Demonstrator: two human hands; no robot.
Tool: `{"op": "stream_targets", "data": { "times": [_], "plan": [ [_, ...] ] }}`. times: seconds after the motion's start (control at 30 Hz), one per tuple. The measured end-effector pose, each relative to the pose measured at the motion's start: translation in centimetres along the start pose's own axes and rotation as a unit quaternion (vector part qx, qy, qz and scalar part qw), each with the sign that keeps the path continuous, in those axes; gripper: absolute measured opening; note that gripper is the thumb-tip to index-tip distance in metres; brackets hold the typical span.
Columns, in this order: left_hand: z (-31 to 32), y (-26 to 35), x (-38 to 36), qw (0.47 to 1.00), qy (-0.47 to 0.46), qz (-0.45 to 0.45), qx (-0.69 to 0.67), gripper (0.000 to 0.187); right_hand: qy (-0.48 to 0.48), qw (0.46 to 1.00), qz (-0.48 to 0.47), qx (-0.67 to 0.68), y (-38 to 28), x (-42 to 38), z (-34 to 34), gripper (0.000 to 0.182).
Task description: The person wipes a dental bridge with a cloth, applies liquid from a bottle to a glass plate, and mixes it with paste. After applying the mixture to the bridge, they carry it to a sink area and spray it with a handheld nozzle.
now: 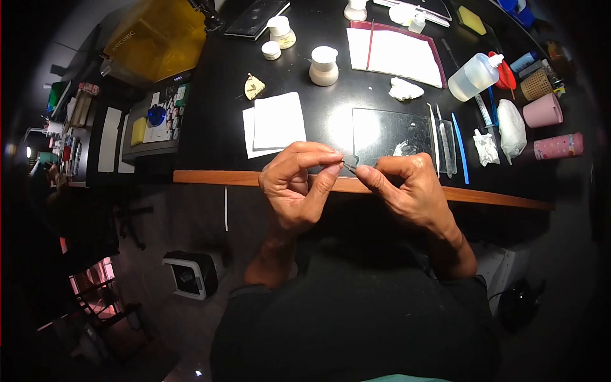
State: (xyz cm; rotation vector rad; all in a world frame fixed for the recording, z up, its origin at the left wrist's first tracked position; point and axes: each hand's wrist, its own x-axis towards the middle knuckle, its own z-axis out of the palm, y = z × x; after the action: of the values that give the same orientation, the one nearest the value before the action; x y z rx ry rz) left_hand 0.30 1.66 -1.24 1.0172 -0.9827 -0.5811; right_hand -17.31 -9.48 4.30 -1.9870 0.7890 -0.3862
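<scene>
My left hand and my right hand meet just above the wooden table edge, fingertips nearly touching. Between them is a small thin grey piece, too small to name. The left thumb and index finger pinch its left end, and the right thumb and index finger close on its right end. Behind the right hand lies a dark glass plate with a white smear on it. White paper sheets lie just beyond the left hand.
To the right lie slim tools, a blue stick, a clear squeeze bottle and a pink cup. Farther back are small white jars, a crumpled tissue and a red-rimmed tray. A yellow-covered machine stands back left.
</scene>
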Motion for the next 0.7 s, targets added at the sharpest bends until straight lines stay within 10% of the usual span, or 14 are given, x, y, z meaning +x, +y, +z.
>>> {"op": "stream_targets", "data": {
  "times": [0.3,0.7],
  "plan": [
    [-0.2,0.4,0.3,0.991,0.017,0.059,0.122,0.020,0.064,0.995,-0.059,-0.056,0.2,0.0,0.3,0.047],
    [-0.5,1.2,0.2,0.993,-0.055,-0.075,0.076,0.011,0.043,0.965,-0.164,-0.199,1.1,0.8,-2.9,0.053]
  ]
}}
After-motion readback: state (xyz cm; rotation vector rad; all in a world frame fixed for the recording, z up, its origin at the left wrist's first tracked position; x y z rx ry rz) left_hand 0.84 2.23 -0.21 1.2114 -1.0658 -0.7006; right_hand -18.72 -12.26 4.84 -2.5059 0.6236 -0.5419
